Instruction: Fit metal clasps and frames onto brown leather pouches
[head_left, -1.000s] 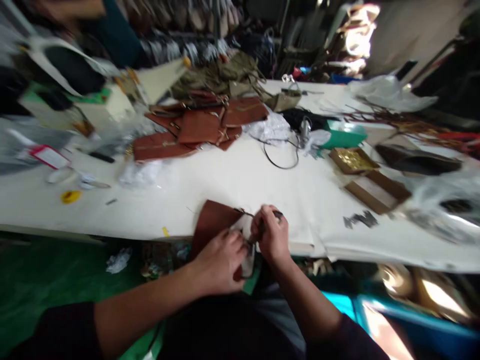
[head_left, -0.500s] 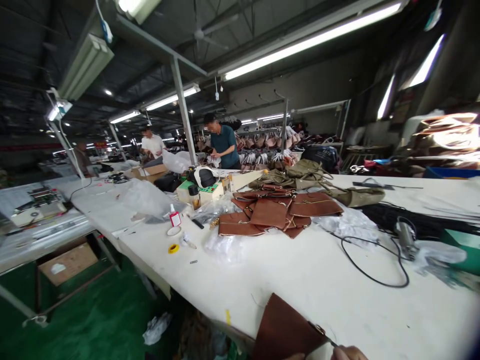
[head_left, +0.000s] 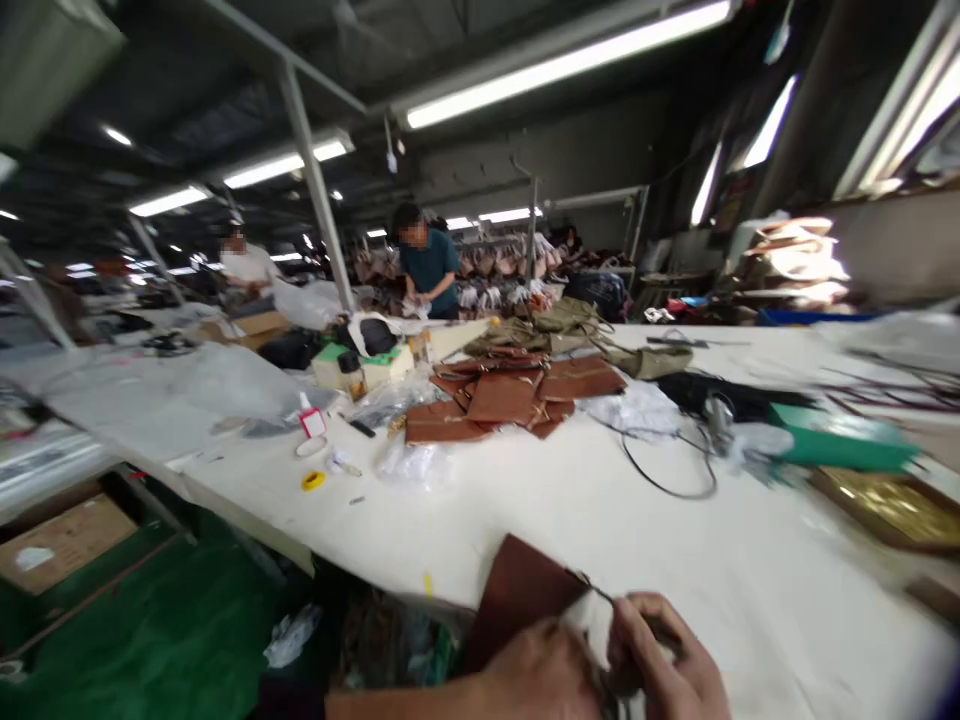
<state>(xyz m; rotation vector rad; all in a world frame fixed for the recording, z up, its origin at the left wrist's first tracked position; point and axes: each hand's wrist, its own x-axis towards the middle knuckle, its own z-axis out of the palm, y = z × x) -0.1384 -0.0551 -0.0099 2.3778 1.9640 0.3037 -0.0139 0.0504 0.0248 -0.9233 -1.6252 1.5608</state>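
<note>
At the near edge of the table lies a brown leather piece [head_left: 521, 590], with a small metal fitting at its far right corner. My left hand [head_left: 536, 670] rests over its lower part, fingers curled on it and blurred. Close by on the right, my right hand [head_left: 664, 650] is closed in a pinch at the piece's right edge, where a dark strip runs to the fingers. What lies between these fingers is mostly hidden. Farther back, a pile of similar brown leather pieces [head_left: 506, 395] with zips and metal fittings sits on the table.
Beyond the pile are olive bags [head_left: 570, 320]. To the right lie a looped black cable [head_left: 664, 492], a green box [head_left: 840, 437] and a tray of gold-coloured parts [head_left: 892, 505]. A red-labelled bottle [head_left: 311, 420] and yellow tape roll [head_left: 313, 481] stand left. Two people work behind.
The view has swung right and down. Both my hands are now well in frame at the brown leather piece, where only fingertips showed before. The tray of gold-coloured parts has come into sight.
</note>
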